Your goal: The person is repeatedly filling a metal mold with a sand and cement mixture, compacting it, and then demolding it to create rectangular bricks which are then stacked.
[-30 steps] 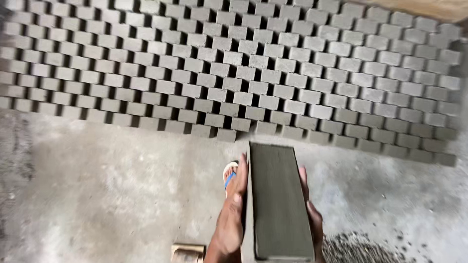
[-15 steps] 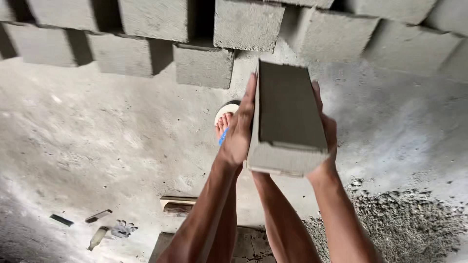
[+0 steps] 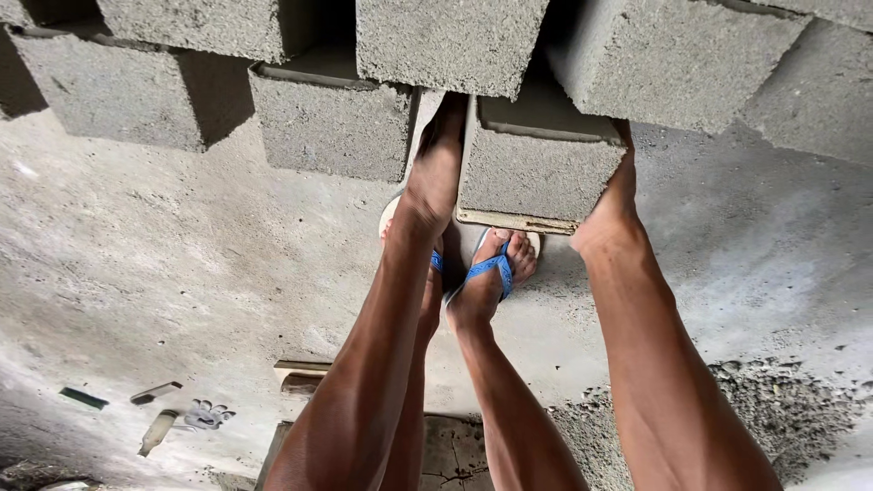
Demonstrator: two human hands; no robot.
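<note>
Both hands clamp a rough grey block (image 3: 538, 173) on its thin board.
Left hand (image 3: 436, 177) and right hand (image 3: 611, 205) press flat against its sides, among gritty rectangular blocks (image 3: 332, 127), above the blue sandal (image 3: 491, 268).

Block-making yard, rows of grey concrete blocks (image 3: 450, 41), rough cement floor (image 3: 182, 273)

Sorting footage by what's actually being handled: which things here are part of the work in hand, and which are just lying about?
In hand: grey concrete block, gripped by left hand and right hand; the neighbouring blocks in the row.

Lying about: small scraps on the floor; loose gravel.
</note>
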